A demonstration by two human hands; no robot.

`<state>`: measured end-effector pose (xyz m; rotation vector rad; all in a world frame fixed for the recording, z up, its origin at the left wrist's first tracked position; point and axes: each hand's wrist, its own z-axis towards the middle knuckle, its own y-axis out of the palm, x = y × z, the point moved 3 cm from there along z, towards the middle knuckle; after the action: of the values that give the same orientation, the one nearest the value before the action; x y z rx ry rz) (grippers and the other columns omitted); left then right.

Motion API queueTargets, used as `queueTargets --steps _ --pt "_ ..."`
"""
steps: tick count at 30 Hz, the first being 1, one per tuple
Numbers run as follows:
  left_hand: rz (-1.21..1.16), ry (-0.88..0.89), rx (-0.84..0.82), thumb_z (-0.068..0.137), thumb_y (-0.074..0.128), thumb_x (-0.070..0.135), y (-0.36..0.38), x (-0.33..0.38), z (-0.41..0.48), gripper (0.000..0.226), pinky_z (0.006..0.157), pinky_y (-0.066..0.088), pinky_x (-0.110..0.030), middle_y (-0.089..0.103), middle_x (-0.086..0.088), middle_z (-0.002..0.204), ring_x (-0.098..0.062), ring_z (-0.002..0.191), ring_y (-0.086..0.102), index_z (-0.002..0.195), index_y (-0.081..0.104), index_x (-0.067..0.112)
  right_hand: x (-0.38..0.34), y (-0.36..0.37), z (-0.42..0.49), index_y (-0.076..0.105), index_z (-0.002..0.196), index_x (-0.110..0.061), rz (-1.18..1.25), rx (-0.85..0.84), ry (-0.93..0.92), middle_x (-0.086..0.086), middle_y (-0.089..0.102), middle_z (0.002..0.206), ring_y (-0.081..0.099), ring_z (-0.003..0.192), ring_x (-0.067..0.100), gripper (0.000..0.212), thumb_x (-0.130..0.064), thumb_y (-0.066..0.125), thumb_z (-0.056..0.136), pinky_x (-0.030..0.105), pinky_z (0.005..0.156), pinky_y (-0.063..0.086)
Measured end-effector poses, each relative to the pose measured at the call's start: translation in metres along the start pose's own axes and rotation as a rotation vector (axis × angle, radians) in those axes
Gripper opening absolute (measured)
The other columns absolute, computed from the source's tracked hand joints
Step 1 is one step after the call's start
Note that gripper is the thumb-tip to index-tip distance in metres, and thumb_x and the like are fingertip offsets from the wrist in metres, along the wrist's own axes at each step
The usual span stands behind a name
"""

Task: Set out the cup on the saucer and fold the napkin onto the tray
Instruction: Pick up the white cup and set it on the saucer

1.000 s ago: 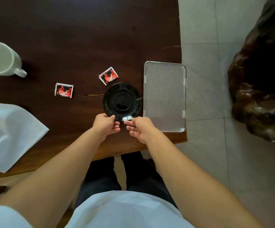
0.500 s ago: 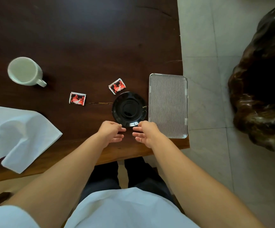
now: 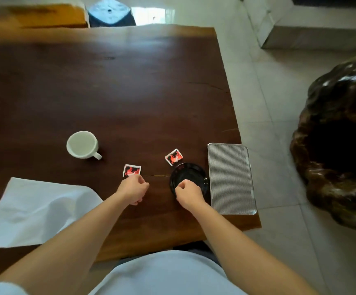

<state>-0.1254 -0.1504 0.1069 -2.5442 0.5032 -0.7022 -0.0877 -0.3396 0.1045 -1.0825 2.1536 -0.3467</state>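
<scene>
Both grips curled closed, empty: left hand (image 3: pixel 132 190) above table (image 3: pixel 109 99), right hand (image 3: pixel 188 193) over saucer (image 3: pixel 190 174).

A dark wooden table (image 3: pixel 109 92) is seen bearing a white cup (image 3: pixel 83 145), two red packets (image 3: pixel 132 170) (image 3: pixel 174 156), a black saucer (image 3: pixel 190 174), a ribbed tray (image 3: pixel 230 177) and a white napkin (image 3: pixel 34 211).

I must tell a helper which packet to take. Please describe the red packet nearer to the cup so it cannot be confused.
On the dark wooden table, find the white cup left of centre. Between the cup and the black saucer lie two red packets; this packet is the left one, just beyond the left hand, while the other packet touches the saucer's far rim.
</scene>
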Motion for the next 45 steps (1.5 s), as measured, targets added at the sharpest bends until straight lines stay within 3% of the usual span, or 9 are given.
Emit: queueTargets --steps 9,15,25,29,33,37,40,43,45 --pt "0.043 0.003 0.055 0.095 0.057 0.032 -0.064 -0.063 0.016 0.013 0.063 0.062 -0.034 0.07 -0.007 0.086 -0.023 0.074 0.071 0.091 0.057 0.02 -0.073 0.066 -0.004 0.056 0.102 -0.025 -0.149 -0.039 -0.104 0.0 0.063 0.099 0.058 0.084 0.012 0.012 -0.034 0.05 0.097 0.031 0.072 0.05" --pt "-0.024 -0.07 0.12 0.097 0.055 0.03 -0.095 -0.114 0.024 0.012 0.056 0.056 -0.029 0.067 -0.005 0.086 -0.02 0.075 0.068 0.09 0.053 0.02 -0.102 0.099 -0.003 0.055 0.111 -0.023 -0.232 -0.091 -0.137 0.002 0.064 0.105 0.061 0.09 0.017 0.018 -0.033 0.053 0.097 0.035 0.08 0.055" --pt "-0.189 -0.14 0.166 0.098 0.056 0.026 -0.121 -0.145 0.041 0.012 0.071 0.061 -0.034 0.064 -0.007 0.098 -0.022 0.083 0.068 0.106 0.053 0.018 -0.155 0.123 0.027 0.054 0.119 -0.019 -0.299 -0.088 -0.226 0.007 0.064 0.114 0.062 0.096 0.022 0.026 -0.03 0.054 0.095 0.039 0.085 0.055" --pt "-0.255 -0.163 0.204 0.097 0.059 0.023 -0.135 -0.15 0.053 0.022 0.075 0.061 -0.037 0.063 -0.008 0.102 -0.025 0.087 0.068 0.116 0.048 0.017 -0.177 0.129 0.047 0.049 0.129 -0.021 -0.276 -0.101 -0.204 0.004 0.065 0.113 0.064 0.093 0.018 0.034 -0.026 0.057 0.096 0.035 0.082 0.056" --pt "-0.352 -0.158 0.238 0.094 0.064 0.019 -0.147 -0.154 0.072 0.035 0.087 0.059 -0.046 0.061 -0.001 0.09 -0.025 0.09 0.067 0.124 0.047 0.016 -0.202 0.134 0.072 0.049 0.131 -0.018 -0.209 -0.081 -0.232 0.001 0.065 0.1 0.065 0.089 0.019 0.038 -0.017 0.058 0.094 0.035 0.08 0.056" --pt "-0.44 -0.163 0.245 0.09 0.07 0.017 -0.154 -0.154 0.098 0.047 0.078 0.061 -0.04 0.062 0.0 0.09 -0.021 0.082 0.069 0.13 0.045 0.018 -0.229 0.14 0.106 0.049 0.135 -0.016 -0.228 -0.047 -0.322 0.003 0.064 0.108 0.06 0.103 0.02 0.049 -0.009 0.059 0.088 0.029 0.084 0.046" --pt "-0.535 -0.176 0.274 0.086 0.074 0.013 -0.157 -0.15 0.117 0.066 0.064 0.06 -0.031 0.06 -0.002 0.103 -0.02 0.079 0.069 0.139 0.037 0.024 -0.246 0.151 0.127 0.043 0.143 -0.02 -0.284 -0.086 -0.382 0.006 0.059 0.121 0.058 0.11 0.021 0.066 -0.001 0.064 0.083 0.032 0.089 0.051" --pt "-0.556 -0.147 0.32 0.078 0.079 0.009 -0.158 -0.144 0.137 0.087 0.081 0.062 -0.044 0.057 -0.003 0.119 -0.024 0.095 0.069 0.143 0.027 0.034 -0.26 0.167 0.142 0.03 0.151 -0.03 -0.298 -0.184 -0.431 0.005 0.055 0.129 0.062 0.108 0.023 0.094 0.004 0.075 0.076 0.039 0.086 0.058" --pt "-0.562 -0.118 0.329 0.074 0.082 0.009 -0.157 -0.141 0.146 0.093 0.084 0.061 -0.045 0.055 -0.001 0.125 -0.026 0.104 0.067 0.139 0.024 0.042 -0.266 0.178 0.147 0.022 0.154 -0.032 -0.318 -0.234 -0.491 0.004 0.052 0.134 0.059 0.113 0.022 0.105 -0.003 0.082 0.073 0.042 0.093 0.055"
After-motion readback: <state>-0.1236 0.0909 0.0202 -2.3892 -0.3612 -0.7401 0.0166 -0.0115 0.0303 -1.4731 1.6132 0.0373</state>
